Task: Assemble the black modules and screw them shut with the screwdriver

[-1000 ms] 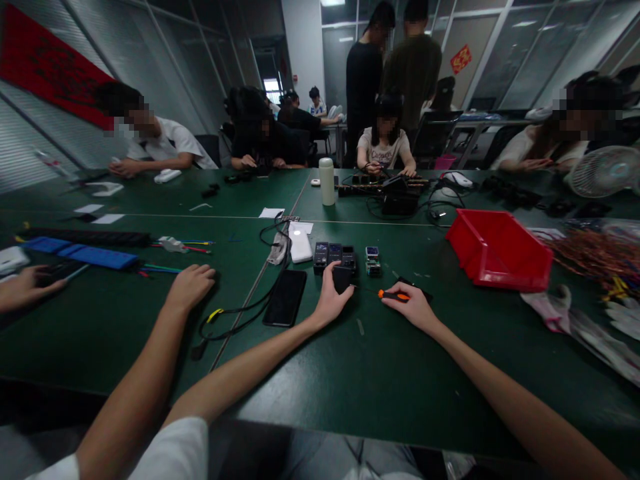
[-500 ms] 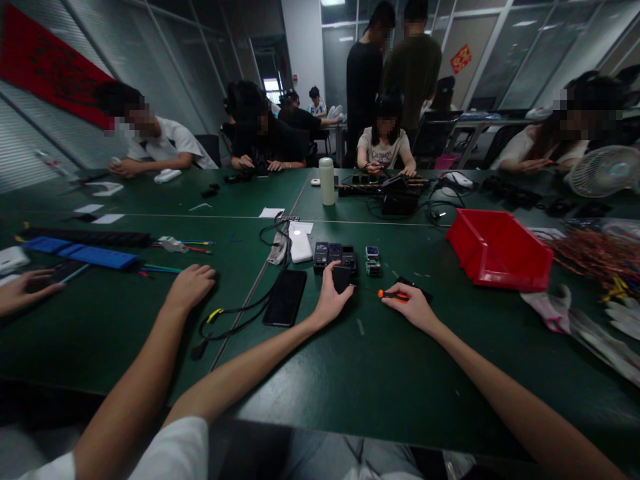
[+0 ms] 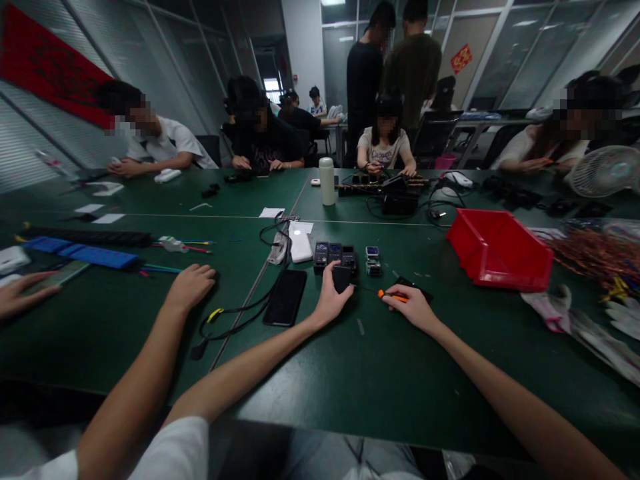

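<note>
My left hand is closed around a small black box that stands on the green table. My right hand pinches a small screwdriver with an orange handle; its thin shaft points left at the box. Just behind the box is a row of small dark modules, with a small green module to their right. A black phone lies flat to the left of my left hand.
A neighbour's arm lies on my left, the hand resting by a black cable with a yellow tag. A red bin stands at right, with wire bundles and gloves beyond. A white bottle stands mid-table. Several people sit around.
My right hand has shifted the screwdriver slightly, and its handle sits a bit lower in my fingers. At the far left, a neighbour's hand has slid back off a phone.
</note>
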Available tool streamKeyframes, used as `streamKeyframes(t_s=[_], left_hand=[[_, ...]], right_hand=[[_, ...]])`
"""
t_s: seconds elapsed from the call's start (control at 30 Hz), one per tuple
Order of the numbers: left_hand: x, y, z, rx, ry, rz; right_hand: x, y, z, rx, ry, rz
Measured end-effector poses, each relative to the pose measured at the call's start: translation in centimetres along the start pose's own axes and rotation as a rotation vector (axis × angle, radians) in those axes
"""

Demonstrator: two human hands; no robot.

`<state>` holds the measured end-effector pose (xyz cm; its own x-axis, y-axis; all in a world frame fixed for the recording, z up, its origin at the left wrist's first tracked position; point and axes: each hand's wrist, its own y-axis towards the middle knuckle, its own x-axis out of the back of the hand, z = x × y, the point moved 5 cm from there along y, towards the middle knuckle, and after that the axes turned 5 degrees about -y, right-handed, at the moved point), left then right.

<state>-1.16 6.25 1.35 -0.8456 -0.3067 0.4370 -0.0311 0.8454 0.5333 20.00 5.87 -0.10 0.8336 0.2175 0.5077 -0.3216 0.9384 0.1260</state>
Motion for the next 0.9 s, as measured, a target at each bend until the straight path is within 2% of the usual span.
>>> streamKeyframes(t_s=[0.4,0.6,0.9], left_hand=[[-0.4,0.0,1.1,0.082,-0.320,0.009],[-0.5,0.0,1.1,0.070,-0.305,0.004],[-0.9,-0.2,1.5,0.104,-0.346,0.090]], right_hand=[[-0.1,-0.1,0.2,-0.006,-0.029,0.046],[-0.1,-0.1,0.1,-0.012,-0.032,0.047],[0.1,0.2,-0.3,0.019,0.013,-0.047]])
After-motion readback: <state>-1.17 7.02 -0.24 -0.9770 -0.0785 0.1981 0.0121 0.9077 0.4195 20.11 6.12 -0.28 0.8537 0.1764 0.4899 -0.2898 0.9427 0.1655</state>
